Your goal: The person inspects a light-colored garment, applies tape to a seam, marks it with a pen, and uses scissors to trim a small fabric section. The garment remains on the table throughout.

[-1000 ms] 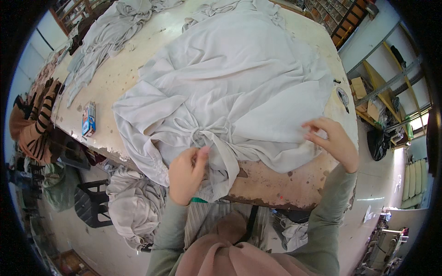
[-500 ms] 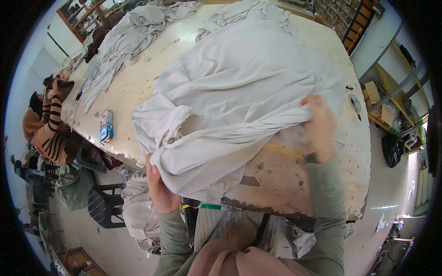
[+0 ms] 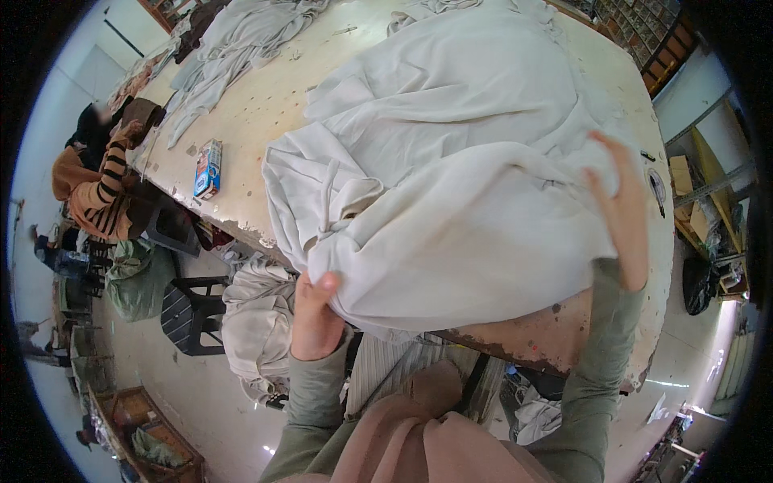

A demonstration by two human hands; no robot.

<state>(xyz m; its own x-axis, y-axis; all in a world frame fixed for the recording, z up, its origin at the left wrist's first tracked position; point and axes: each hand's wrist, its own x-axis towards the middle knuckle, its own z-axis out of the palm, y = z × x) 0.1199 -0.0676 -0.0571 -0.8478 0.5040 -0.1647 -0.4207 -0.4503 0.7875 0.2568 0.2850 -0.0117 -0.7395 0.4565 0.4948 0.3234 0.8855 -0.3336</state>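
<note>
A large pale grey garment (image 3: 459, 241) lies bunched over the near part of the worktable (image 3: 241, 97), with its near fold hanging at the front edge and a tie strip at its left. My left hand (image 3: 318, 318) grips this near left fold, thumb on the cloth and fingers largely hidden. My right hand (image 3: 616, 193), blurred, is at the right side of the garment with its fingers apart, nothing visible between them.
A blue carton (image 3: 208, 169) lies left on the table, scissors (image 3: 656, 189) right. A person in a striped sweater (image 3: 97, 193) works at the left end. A dark chair (image 3: 189, 314), piled cloth (image 3: 258, 314) and green sack (image 3: 137, 278) stand lower left; shelving (image 3: 696, 185) is right.
The near part of the garment has been lifted and spread toward the right, partly covering the tie. My right hand has moved up and opened; my left hand has taken hold of the fold.
</note>
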